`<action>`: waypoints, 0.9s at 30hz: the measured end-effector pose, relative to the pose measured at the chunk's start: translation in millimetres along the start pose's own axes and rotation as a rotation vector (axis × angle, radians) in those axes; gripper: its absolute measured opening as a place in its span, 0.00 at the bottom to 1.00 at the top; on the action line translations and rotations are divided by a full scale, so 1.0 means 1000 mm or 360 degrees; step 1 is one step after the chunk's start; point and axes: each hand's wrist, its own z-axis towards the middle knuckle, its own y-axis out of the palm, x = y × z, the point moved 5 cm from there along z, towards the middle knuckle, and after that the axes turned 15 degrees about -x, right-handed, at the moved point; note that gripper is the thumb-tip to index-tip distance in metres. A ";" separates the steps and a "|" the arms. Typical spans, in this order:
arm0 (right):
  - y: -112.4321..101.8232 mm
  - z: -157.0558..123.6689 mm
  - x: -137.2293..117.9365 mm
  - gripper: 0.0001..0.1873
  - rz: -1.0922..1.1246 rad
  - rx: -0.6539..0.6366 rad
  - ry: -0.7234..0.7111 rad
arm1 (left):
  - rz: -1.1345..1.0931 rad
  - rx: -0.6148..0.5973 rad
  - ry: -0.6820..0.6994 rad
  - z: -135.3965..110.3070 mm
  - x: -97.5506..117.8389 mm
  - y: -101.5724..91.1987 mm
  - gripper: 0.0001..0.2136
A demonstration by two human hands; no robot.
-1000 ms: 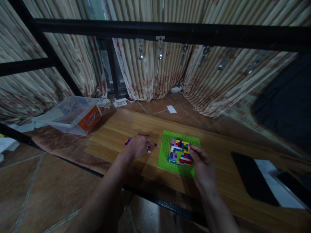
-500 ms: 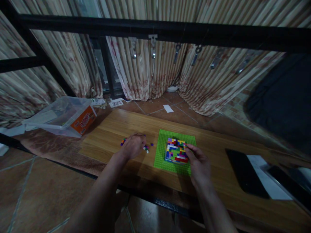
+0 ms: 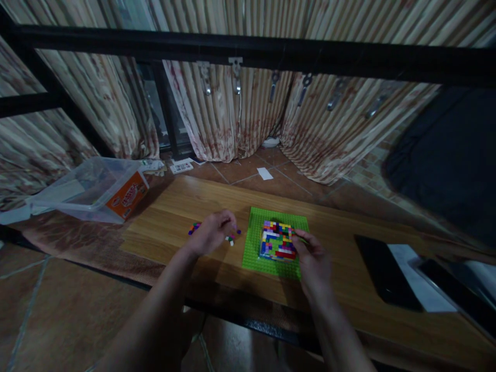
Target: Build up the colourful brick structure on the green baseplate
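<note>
1. Striped curtains [image 3: 253, 113] across top of frame, crossed by black rail [image 3: 248, 44] with metal hooks [image 3: 237, 82]. Tiled floor [image 3: 77, 305] at lower left and beyond the table.
2. Wooden table [image 3: 184, 199] slanting from left of centre to lower right.
3. Green baseplate [image 3: 251, 253] on tabletop, just right of frame centre, below mid-height. Multicoloured brick block [image 3: 276, 241] on top of it, studs up, green border visible around.
4. Right hand [image 3: 315, 263] at right edge of block. Thumb and forefinger drawn close together at upper right corner; cannot tell pinching from mere contact.
5. Left hand [image 3: 211, 232] just left of baseplate, above tabletop. Fingers curled, tips near thumb; cannot tell about any piece between them.
6. Loose bricks [image 3: 194, 227] scattered on both sides of left hand, purple, white and green among them.
7. Clear plastic bin [image 3: 91, 188] at left, orange label [image 3: 127, 197] on near end.
8. Black flat slab [image 3: 383, 274] and white paper [image 3: 418, 274] side by side at lower right.
</note>
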 end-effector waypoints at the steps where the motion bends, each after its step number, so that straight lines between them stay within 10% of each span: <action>1: 0.000 -0.001 -0.006 0.18 -0.0111 0.0024 -0.0087 | -0.0183 -0.0002 -0.0003 0.001 0.001 0.003 0.07; 8: 0.022 -0.023 -0.046 0.09 -0.0683 -0.0188 -0.0750 | -0.0673 -0.0128 -0.0210 0.007 0.010 0.033 0.14; 19: 0.039 -0.026 -0.042 0.09 -0.0932 -0.0454 -0.0842 | -0.0748 -0.0265 -0.0172 0.010 0.023 0.063 0.17; 27: 0.034 -0.019 -0.037 0.08 -0.1114 -0.0416 -0.0792 | -0.0373 -0.0077 -0.0144 0.016 0.005 0.050 0.17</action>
